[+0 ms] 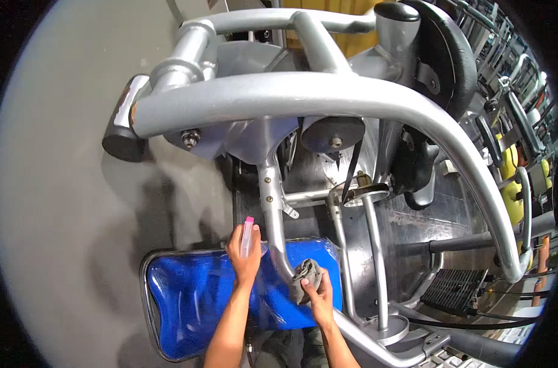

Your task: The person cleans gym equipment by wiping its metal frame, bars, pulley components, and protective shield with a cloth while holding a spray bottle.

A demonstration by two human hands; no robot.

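My left hand (pixel 244 265) is closed around a small translucent bottle with a pink top (pixel 247 238), held upright over the blue seat. In my right hand (pixel 321 302) is a bunched grey cloth (pixel 307 279), which lies against the lower bend of a silver metal tube (pixel 275 236). That tube belongs to a gym machine and comes down between my hands. Beneath both hands is a blue padded seat (pixel 196 288) with a shiny, clear plastic-like covering.
A thick curved silver bar (pixel 328 95) arches above my hands. A black round pad (pixel 454 61) stands at upper right. Below it are a pulley (pixel 368 195) and thin steel rods (pixel 377 264). A grey wall or floor surface (pixel 76 214) fills the left; other gym equipment (pixel 515 116) crowds the right.
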